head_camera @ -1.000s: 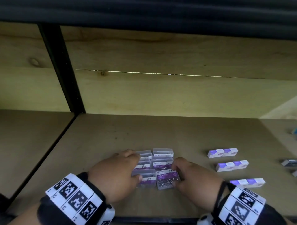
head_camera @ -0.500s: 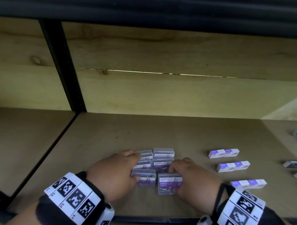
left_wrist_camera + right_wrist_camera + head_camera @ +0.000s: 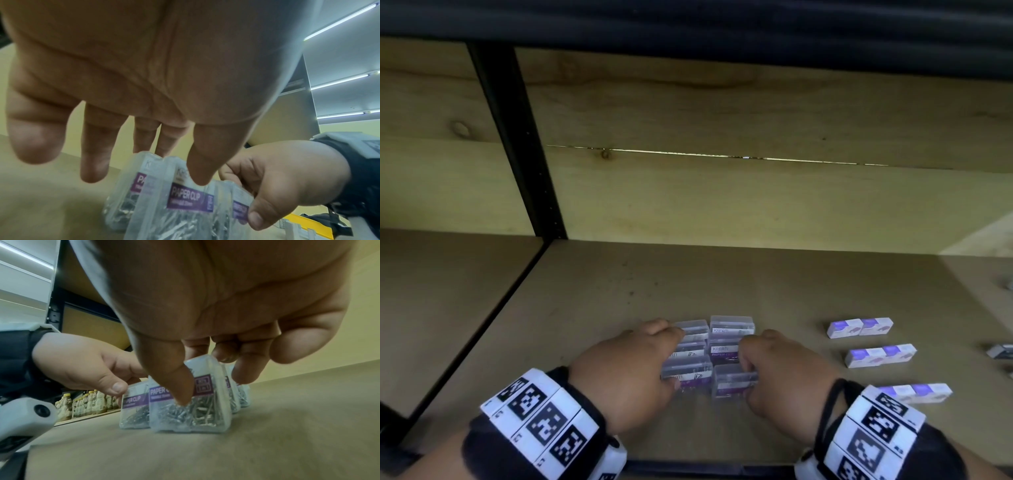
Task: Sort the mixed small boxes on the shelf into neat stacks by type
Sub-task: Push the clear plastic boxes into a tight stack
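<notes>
Several clear paper clip boxes with purple labels stand in two columns near the shelf's front edge. My left hand (image 3: 671,356) spans the left column (image 3: 688,356), fingers at the far box and thumb on the near box (image 3: 185,199). My right hand (image 3: 748,371) pinches the near right box (image 3: 732,380), thumb on its label face and fingers behind it. That box (image 3: 205,410) is tipped up on its edge on the shelf. To the right lie white and purple small boxes in three pairs (image 3: 859,328), (image 3: 880,355), (image 3: 917,392).
The wooden shelf board (image 3: 619,291) runs back to a plank wall. A black upright post (image 3: 517,144) divides it from the bay on the left. A grey box (image 3: 1000,351) lies at the far right edge. The upper shelf hangs low overhead.
My right hand straightened the skewed near right box, then tipped it from flat up onto its edge beside the left column. My left hand stayed on the left column.
</notes>
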